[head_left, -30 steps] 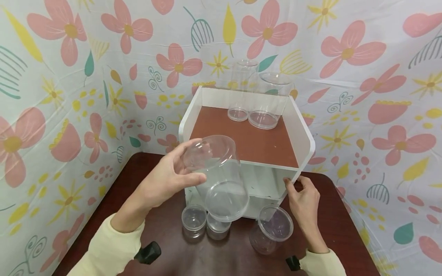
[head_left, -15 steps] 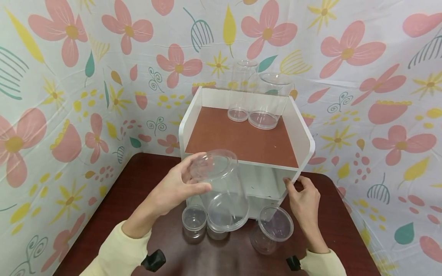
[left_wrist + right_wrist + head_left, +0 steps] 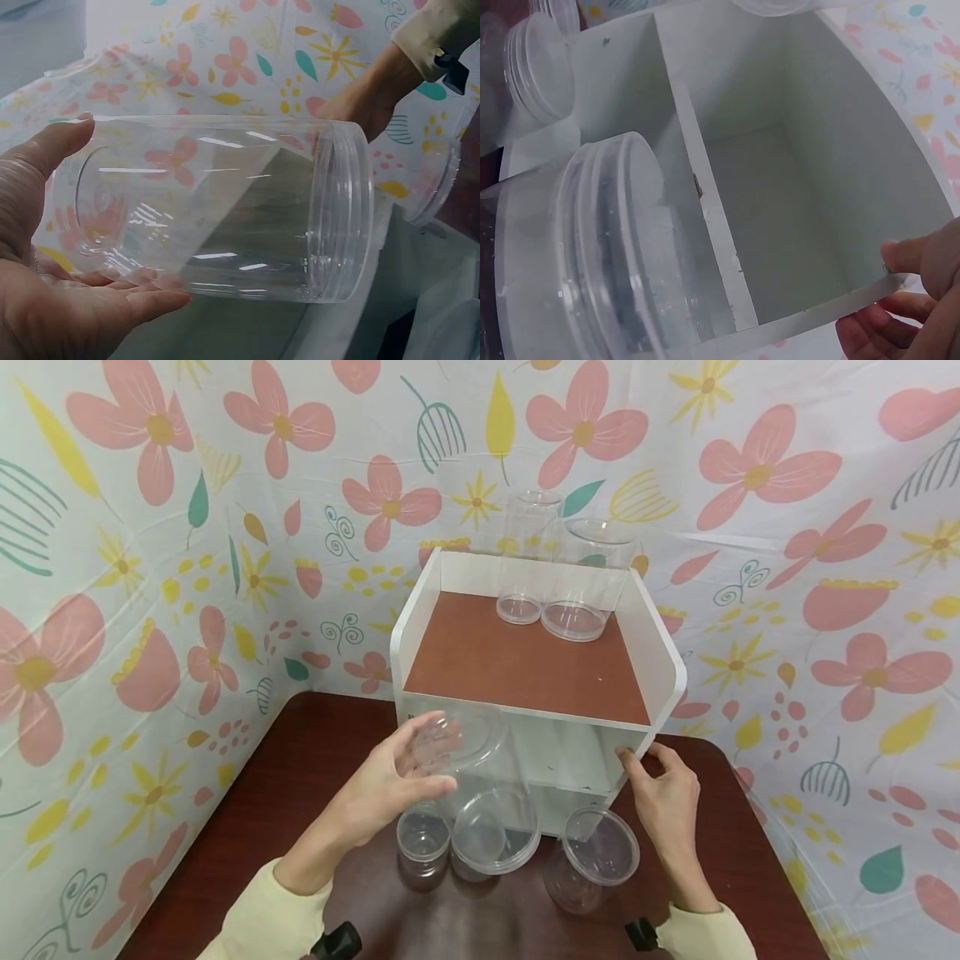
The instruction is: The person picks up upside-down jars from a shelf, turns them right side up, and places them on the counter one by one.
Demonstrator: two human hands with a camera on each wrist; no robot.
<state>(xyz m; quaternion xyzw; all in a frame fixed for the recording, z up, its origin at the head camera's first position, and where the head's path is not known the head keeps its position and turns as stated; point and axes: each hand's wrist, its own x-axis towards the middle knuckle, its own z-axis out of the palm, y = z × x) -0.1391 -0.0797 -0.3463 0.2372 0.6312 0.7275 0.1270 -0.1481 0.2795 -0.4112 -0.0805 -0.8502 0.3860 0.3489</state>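
Note:
My left hand (image 3: 375, 789) grips a large clear plastic jar (image 3: 498, 777) round its base end, thumb on one side and fingers on the other. The jar is tilted, its wider ringed end (image 3: 345, 217) lower and towards me, in front of the white shelf unit (image 3: 525, 656). My right hand (image 3: 663, 797) pinches the front edge of the shelf's right side panel; in the right wrist view the thumb (image 3: 907, 255) lies inside and the fingers outside. A small clear jar (image 3: 422, 843) stands beside the held one, and another shows only through it.
Another clear jar (image 3: 588, 860) stands on the dark red table (image 3: 322, 727), near my right hand. Two tall clear jars, one slim (image 3: 519, 608) and one wide (image 3: 574, 620), stand on the brown top shelf. A flowered cloth (image 3: 300, 527) hangs behind.
My left hand has lowered the jar, from over the top shelf's front edge to in front of the lower compartments. My right hand stays on the side panel.

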